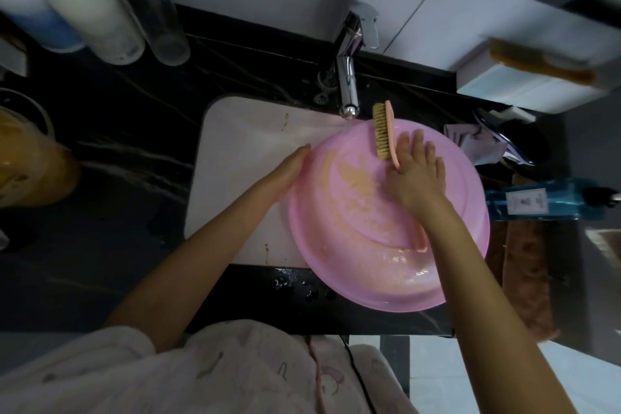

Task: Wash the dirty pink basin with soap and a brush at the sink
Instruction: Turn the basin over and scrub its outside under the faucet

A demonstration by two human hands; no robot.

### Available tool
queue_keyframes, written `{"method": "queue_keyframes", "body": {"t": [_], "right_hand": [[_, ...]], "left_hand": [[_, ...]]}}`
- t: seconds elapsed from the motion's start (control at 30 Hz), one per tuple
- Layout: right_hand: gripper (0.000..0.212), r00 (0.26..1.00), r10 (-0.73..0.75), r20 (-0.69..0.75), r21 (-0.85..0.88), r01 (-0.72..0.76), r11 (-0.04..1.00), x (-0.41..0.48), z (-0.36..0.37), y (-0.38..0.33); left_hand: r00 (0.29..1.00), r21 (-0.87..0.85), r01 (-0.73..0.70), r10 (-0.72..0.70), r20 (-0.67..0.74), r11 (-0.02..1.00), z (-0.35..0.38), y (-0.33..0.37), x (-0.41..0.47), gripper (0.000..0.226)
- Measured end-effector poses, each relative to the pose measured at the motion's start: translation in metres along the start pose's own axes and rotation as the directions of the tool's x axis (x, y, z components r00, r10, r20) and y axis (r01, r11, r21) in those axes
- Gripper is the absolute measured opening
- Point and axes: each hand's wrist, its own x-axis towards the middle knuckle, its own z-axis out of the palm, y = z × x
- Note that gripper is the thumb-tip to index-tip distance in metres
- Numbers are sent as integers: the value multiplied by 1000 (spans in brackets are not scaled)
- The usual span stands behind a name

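Observation:
The pink basin [379, 265] lies tilted over the right part of the white sink [235, 158] and the counter edge, with brown dirt smeared across its bottom. My left hand [289, 168] presses flat against the basin's left rim. My right hand [416, 175] holds a pink brush [383, 134] with tan bristles; its head points toward the faucet and its handle end shows below my wrist. The bristles face left, above the dirty patch.
A chrome faucet [349, 77] stands behind the sink, just above the basin. A blue bottle [541, 203] lies on the counter to the right, with a crumpled cloth [470, 141] behind it. Several tall bottles [97, 10] stand at the back left. An orange container [27, 158] sits far left.

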Motion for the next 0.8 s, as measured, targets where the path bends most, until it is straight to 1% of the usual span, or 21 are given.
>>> {"method": "queue_keyframes", "body": {"t": [0.03,0.07,0.1,0.13,0.17,0.23,0.27,0.3,0.33,0.37,0.4,0.43,0.5,0.53,0.57,0.63,0.7,0.73,0.77,0.8], "right_hand": [[65,1000,1,4,0,-1,1000,0,1,-1],[65,1000,5,7,-4,-5,1000,1,1,-2],[65,1000,11,11,-10,-11,1000,1,2,-4],[65,1000,14,13,-17,-14,1000,3,2,-5],[65,1000,16,14,-26,-16,1000,4,2,-7],[65,1000,22,17,-30,-22,999,6,2,-10],[64,1000,25,19,-27,-24,999,7,2,-11],[64,999,27,20,-28,-26,999,7,2,-13],[64,999,29,20,-30,-28,999,8,2,-14],[64,999,29,19,-32,-29,999,8,2,-15],[64,999,31,19,-32,-30,999,9,2,-15],[65,999,31,20,-31,-31,999,9,1,-15],[65,999,34,27,-25,-33,999,9,1,-15],[65,999,38,25,-21,-38,999,8,2,-15],[66,999,40,17,-20,-40,999,7,3,-13],[66,999,35,-7,-6,-35,999,7,5,-12],[66,999,31,-16,6,-31,1000,5,6,-11],[66,1000,26,-17,9,-26,1000,5,5,-10],[66,1000,21,-15,9,-20,1000,5,5,-9],[66,1000,17,-12,5,-17,1000,6,5,-9]], "left_hand": [[999,79,-18,20,-32,997,2,3,-2,45],[994,178,-46,63,-92,983,5,7,-6,44],[977,278,-108,153,-146,954,8,11,-9,43],[950,339,-201,268,-163,919,10,17,-12,43],[915,378,-303,378,-141,875,15,24,-17,43],[852,486,-444,522,-29,752,29,38,-22,44],[825,572,-485,562,49,662,38,42,-23,44],[811,651,-501,571,125,570,46,45,-21,45],[808,707,-497,566,165,503,53,48,-18,43],[819,741,-466,553,153,484,56,51,-14,40],[839,754,-424,531,119,501,55,51,-8,38],[873,732,-377,482,77,567,50,52,-3,39],[947,651,-240,321,-6,720,35,46,-2,45],[959,649,-182,278,-48,738,32,41,-10,47],[957,661,-143,273,-97,737,33,32,-18,46],[906,731,-149,388,-168,665,45,19,-39,46],[824,834,-204,549,-136,513,64,22,-41,51],[800,859,-224,591,-108,461,70,32,-33,49],[825,846,-236,559,-85,477,69,42,-23,44],[862,808,-265,505,-47,527,64,51,-13,41]]}}
